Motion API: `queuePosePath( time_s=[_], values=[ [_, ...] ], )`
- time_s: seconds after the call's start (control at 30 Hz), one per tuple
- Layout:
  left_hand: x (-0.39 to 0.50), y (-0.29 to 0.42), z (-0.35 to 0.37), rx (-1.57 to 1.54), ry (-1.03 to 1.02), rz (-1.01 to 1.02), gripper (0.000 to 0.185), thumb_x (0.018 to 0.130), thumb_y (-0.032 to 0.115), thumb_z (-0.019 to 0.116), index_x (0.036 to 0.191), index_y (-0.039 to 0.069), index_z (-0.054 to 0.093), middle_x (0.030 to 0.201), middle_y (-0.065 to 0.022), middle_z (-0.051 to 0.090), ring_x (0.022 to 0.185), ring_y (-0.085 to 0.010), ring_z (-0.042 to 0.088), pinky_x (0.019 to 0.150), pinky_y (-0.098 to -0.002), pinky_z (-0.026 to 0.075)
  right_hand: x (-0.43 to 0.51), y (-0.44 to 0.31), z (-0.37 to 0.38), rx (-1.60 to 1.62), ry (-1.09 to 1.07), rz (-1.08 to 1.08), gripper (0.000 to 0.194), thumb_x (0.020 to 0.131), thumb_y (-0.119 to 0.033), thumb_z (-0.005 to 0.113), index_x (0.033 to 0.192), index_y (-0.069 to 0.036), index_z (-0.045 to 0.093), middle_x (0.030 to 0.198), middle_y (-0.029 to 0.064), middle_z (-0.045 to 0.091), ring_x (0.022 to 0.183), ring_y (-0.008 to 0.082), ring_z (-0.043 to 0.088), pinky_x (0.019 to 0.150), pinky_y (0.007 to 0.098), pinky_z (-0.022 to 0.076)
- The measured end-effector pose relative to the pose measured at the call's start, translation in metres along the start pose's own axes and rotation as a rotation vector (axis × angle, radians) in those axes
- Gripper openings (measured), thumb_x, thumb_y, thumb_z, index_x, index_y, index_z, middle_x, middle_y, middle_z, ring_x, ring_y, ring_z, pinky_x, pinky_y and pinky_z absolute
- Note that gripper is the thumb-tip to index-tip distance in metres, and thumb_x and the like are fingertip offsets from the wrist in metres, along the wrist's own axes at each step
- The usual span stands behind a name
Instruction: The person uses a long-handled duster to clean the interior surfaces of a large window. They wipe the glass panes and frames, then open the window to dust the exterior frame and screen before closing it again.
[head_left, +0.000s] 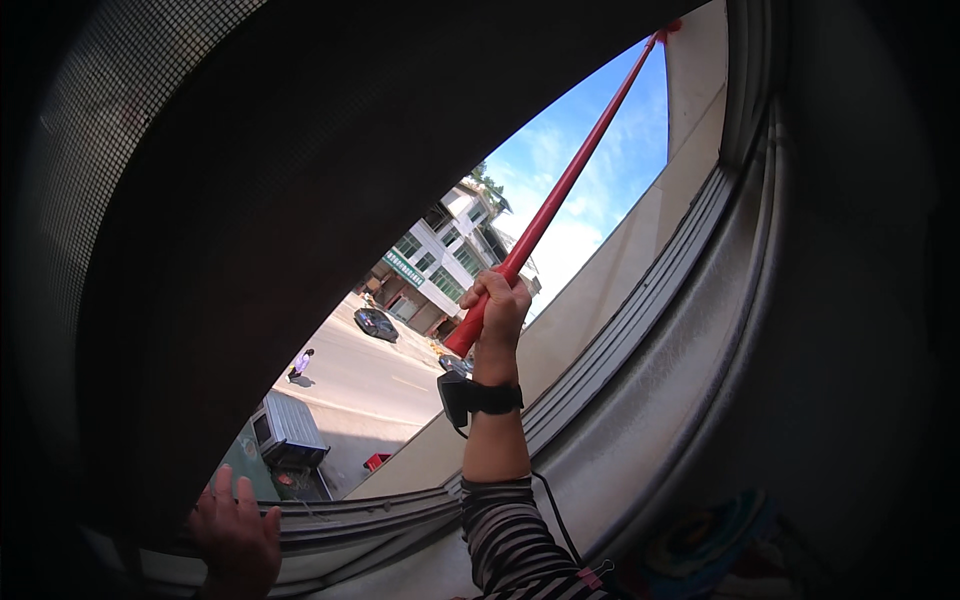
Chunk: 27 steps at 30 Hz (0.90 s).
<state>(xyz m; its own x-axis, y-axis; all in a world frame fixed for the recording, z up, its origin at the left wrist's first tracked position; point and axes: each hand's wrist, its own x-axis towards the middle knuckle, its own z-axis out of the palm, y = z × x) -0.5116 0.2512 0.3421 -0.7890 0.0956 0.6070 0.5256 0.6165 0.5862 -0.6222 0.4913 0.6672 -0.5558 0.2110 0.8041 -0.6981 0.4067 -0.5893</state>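
A long red pole (556, 187) slants up through an open window, its far end with something red (669, 30) against the outer wall at the top. My right hand (499, 300) is closed around the pole near its thick lower end; a black strap with a small device (491, 397) sits on that wrist, above a striped sleeve. At the lower left, my left hand (236, 525) is raised with its fingers apart beside the window frame (360, 517), holding nothing. Whether it touches the frame or the dark panel, I cannot tell.
Grooved window tracks (637, 300) run along the right and bottom. A large dark panel (300, 187) fills the left, with mesh (150, 82) at its upper corner. Far below outside lie a street (375, 375), a person (300, 364), parked vehicles and buildings (450, 255).
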Motion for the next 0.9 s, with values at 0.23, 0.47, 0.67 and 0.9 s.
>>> queuePosePath(
  time_s=[0.23, 0.47, 0.67, 0.9],
  values=[
    [0.001, -0.001, 0.001, -0.012, 0.033, 0.026, 0.055, 0.077, 0.025, 0.069, 0.117, -0.009, 0.052, 0.130, -0.0316, 0.044, 0.117, -0.0478, 0.043, 0.096, -0.0610, 0.031, 0.029, -0.005, -0.036, -0.150, 0.127, 0.024, 0.005, 0.079, -0.002, 0.053, 0.080, 0.000, 0.048, 0.060, 0.0065, 0.050, 0.043, 0.0159, 0.050, 0.039, 0.0304, 0.0463],
    [0.005, 0.001, -0.002, -0.012, 0.055, 0.052, 0.053, 0.076, 0.025, 0.070, 0.114, -0.009, 0.054, 0.125, -0.0318, 0.047, 0.122, -0.0480, 0.040, 0.097, -0.0617, 0.030, 0.018, -0.011, -0.063, -0.264, 0.190, 0.050, 0.006, 0.079, -0.003, 0.050, 0.075, 0.000, 0.047, 0.057, 0.0065, 0.049, 0.041, 0.0165, 0.051, 0.038, 0.0296, 0.0450],
    [0.005, 0.011, -0.002, -0.021, 0.056, 0.042, 0.053, 0.076, 0.025, 0.070, 0.114, -0.009, 0.055, 0.124, -0.0304, 0.049, 0.121, -0.0464, 0.042, 0.097, -0.0617, 0.030, 0.000, -0.009, -0.064, -0.184, 0.135, 0.062, 0.009, 0.080, -0.005, 0.051, 0.073, 0.000, 0.048, 0.056, 0.0069, 0.050, 0.041, 0.0168, 0.051, 0.038, 0.0297, 0.0449],
    [0.006, 0.009, -0.002, -0.012, 0.031, 0.009, 0.052, 0.077, 0.027, 0.070, 0.114, -0.007, 0.056, 0.124, -0.0280, 0.050, 0.119, -0.0444, 0.044, 0.096, -0.0587, 0.032, 0.045, -0.042, -0.056, -0.166, 0.101, 0.076, 0.010, 0.080, -0.006, 0.053, 0.073, 0.001, 0.052, 0.060, 0.0083, 0.053, 0.043, 0.0163, 0.051, 0.038, 0.0283, 0.0434]
  ],
)
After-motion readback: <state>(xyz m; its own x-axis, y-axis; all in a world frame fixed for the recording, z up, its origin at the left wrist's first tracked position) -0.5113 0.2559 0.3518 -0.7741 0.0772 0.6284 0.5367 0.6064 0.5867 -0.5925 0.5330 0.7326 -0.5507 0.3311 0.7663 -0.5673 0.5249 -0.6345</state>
